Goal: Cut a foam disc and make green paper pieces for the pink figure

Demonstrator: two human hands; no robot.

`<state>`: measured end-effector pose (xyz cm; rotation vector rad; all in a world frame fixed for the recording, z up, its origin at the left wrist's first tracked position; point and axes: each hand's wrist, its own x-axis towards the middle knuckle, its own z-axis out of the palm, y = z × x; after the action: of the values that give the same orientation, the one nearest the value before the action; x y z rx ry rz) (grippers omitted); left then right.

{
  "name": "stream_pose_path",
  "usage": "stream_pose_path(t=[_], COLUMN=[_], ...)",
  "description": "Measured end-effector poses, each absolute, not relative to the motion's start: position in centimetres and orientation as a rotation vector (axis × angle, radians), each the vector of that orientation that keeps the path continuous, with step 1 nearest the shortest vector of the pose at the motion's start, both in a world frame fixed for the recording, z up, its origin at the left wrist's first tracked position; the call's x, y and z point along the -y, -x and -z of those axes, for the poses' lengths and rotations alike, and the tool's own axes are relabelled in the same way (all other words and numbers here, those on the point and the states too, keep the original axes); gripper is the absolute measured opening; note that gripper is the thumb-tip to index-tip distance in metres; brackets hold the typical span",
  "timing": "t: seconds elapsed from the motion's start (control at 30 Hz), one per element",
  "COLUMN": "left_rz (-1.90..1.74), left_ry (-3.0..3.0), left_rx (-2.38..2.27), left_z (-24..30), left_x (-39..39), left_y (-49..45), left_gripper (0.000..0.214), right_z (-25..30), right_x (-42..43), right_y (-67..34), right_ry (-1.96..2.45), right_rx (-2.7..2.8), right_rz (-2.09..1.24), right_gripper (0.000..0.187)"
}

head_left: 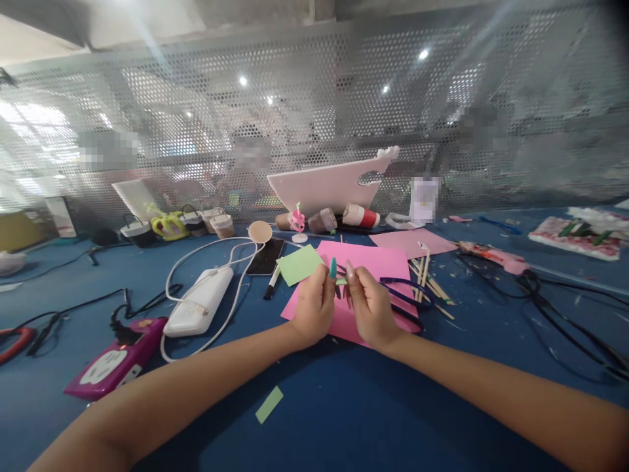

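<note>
In front of me, over the pink paper sheet point(388, 255), my two hands meet with their fingertips close together. Between them is a small strip of light green paper point(341, 282). My left hand point(314, 307) pinches its left end and my right hand point(372, 307) its right end. Dark blue-handled scissors point(400, 282) lie on the pink sheet beside my right hand, their blades partly hidden behind the fingers. A light green paper sheet point(297, 264) overlaps the pink one beyond my left hand. Nearer to me on the blue table point(314, 419), another green paper strip point(269, 404) lies flat.
Left of the paper are a marker point(272, 284), a phone point(261, 261), a white power bank point(204, 300) with looped cable and a purple power strip point(118, 362). Thin wooden sticks point(423, 274) and a pink glue gun point(494, 254) lie right. Cups point(361, 215) line the back.
</note>
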<state>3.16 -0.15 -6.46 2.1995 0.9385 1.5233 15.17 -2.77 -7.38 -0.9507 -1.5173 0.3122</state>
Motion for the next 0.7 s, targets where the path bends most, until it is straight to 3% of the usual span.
stream_pose_path(t=[0.17, 0.33, 0.7], left_rz=[-1.623, -1.588, -1.387], left_ry=[-2.398, -2.416, -1.927], left_rx=[-1.004, -0.975, -0.579], left_z=[6.55, 6.55, 6.67], left_x=[0.01, 0.15, -0.82], left_y=[-2.94, -2.8, -2.64], left_gripper=[0.023, 0.023, 0.031], right_z=[7.24, 7.15, 7.43], right_x=[3.11, 3.06, 2.54], right_y=[-15.33, -15.39, -15.48], right_ry=[0.962, 1.003, 0.914], right_rx=[1.604, 1.633, 1.601], right_rz=[-0.197, -0.21, -0.385], right_gripper=[0.021, 0.025, 0.032])
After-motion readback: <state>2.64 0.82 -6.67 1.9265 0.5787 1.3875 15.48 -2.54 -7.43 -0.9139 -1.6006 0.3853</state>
